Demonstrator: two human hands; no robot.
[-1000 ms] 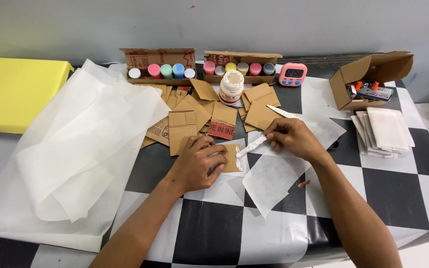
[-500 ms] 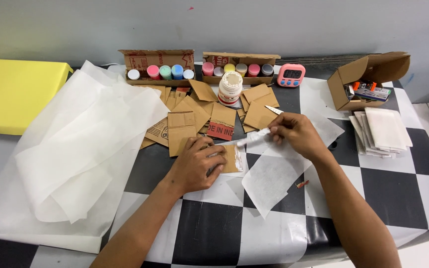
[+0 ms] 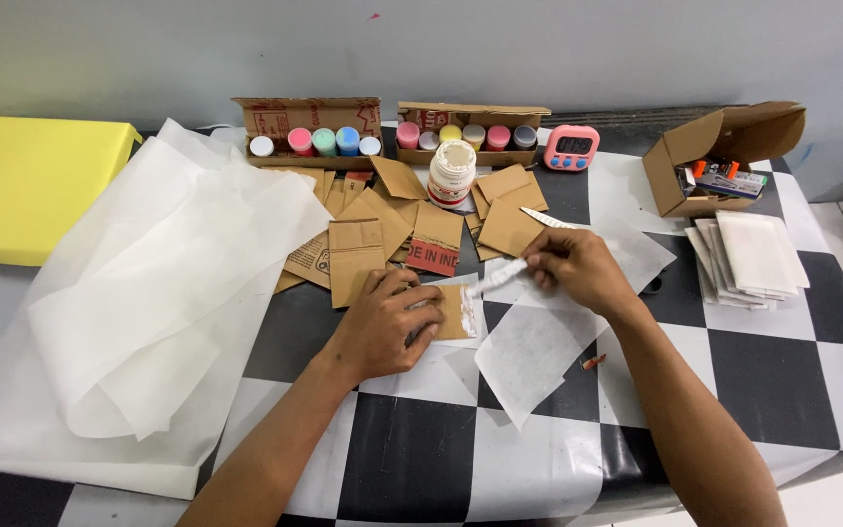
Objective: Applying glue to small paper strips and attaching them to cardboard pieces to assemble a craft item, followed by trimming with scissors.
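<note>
The left hand [image 3: 382,327] presses flat, fingers spread, on a small cardboard piece [image 3: 456,310] lying on the checkered surface [image 3: 763,361]. The right hand [image 3: 578,268] has its grip closed on a white spatula [image 3: 498,277], its tip touching the cardboard's right edge. Just beside them lies translucent paper [image 3: 534,351]; behind, a glue jar [image 3: 452,174] stands among cardboard scraps [image 3: 363,234].

A small tan cardboard piece [image 3: 453,310] lies flat on the checkered counter [image 3: 763,366], its left part covered by a hand. A thin white stick [image 3: 498,277], smeared pale, slants just above the cardboard's upper right corner.
</note>
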